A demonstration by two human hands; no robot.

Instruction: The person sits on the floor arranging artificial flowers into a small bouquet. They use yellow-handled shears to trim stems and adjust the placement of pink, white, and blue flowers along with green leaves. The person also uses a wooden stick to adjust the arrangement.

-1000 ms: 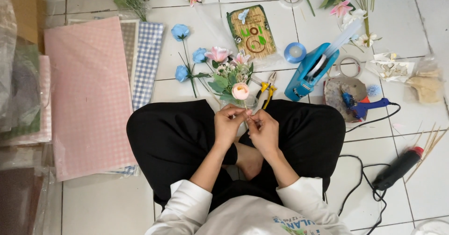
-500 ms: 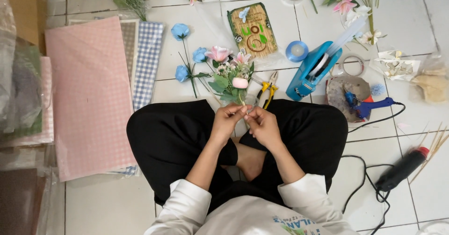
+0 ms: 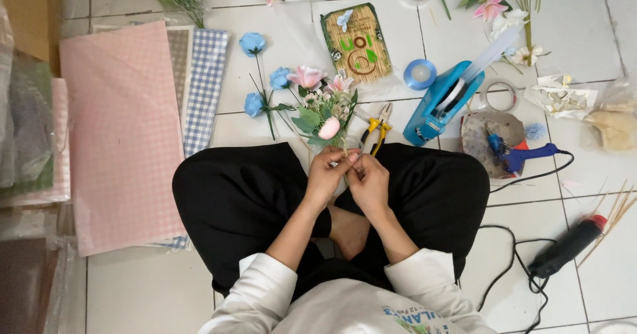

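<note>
Sitting cross-legged on the tiled floor (image 3: 265,121), the person pinches the stems of a small bouquet (image 3: 323,111) between both hands: the left hand (image 3: 326,173) has its grip closed on the stems just under the pink bud, and the right hand (image 3: 369,184) is clenched beside it, touching. Held low over the lap, the bundle stays steady, while yellow-handled pliers (image 3: 376,129), a blue tape dispenser (image 3: 443,103) and a blue glue gun (image 3: 521,153) lie near, within reach.

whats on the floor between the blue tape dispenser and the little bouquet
Yellow-handled pliers lie on the tile between the blue tape dispenser and the bouquet, in the head view.
</note>
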